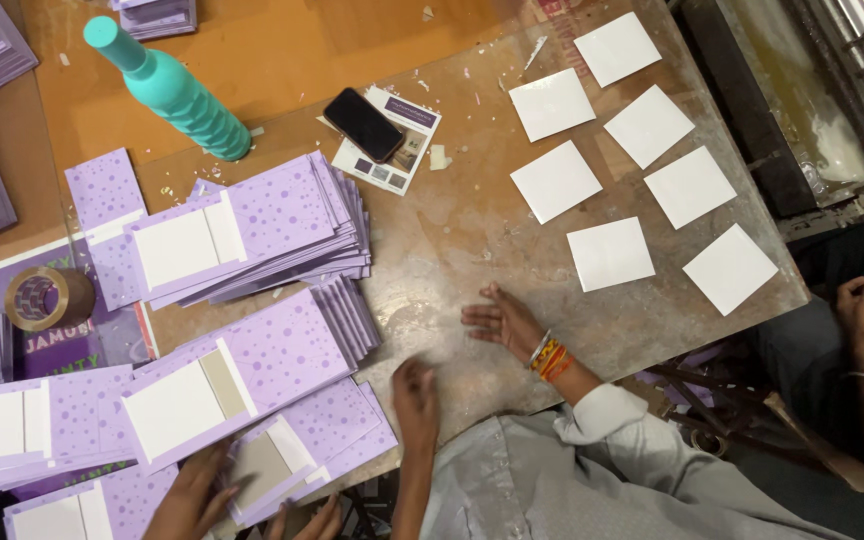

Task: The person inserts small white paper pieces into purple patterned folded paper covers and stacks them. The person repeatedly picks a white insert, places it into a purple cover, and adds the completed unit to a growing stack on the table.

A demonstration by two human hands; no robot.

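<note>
Head view: at seven o'clock, left hand (192, 500) lies flat, fingers spread, on a purple card (337, 425); right hand (317, 522) beside it, grip unclear.

— How did your light look?

— You had warm, fairly bright, even light from overhead; shadows under the white squares (611, 253) beyond your hands were soft and short.

— Any glare or blur?

— You got a dull sheen on the worn tabletop (452, 230) ahead of your hands. Focus held sharp mid-frame, though your hands at the bottom edge were dim and slightly soft.
</note>
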